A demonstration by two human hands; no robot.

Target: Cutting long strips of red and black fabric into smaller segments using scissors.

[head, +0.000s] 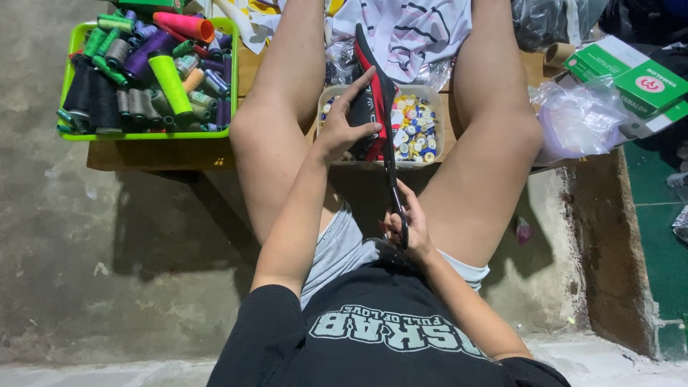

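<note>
Red-and-black fabric piece is being held over the clear plastic button tub, between the knees. Left hand fingers are pinching its edge flat; right hand fingers are gripping the dark scissors, blades running up along the cloth. Cut looks partway, upper part still uncut. Glossy thread cones are filling a green tray on the wooden tabletop.

At my far right two flat green and white cardboard boxes lie side by side, each with a round red mark. A crumpled clear plastic bag lies just beside them, touching their near edge.
</note>
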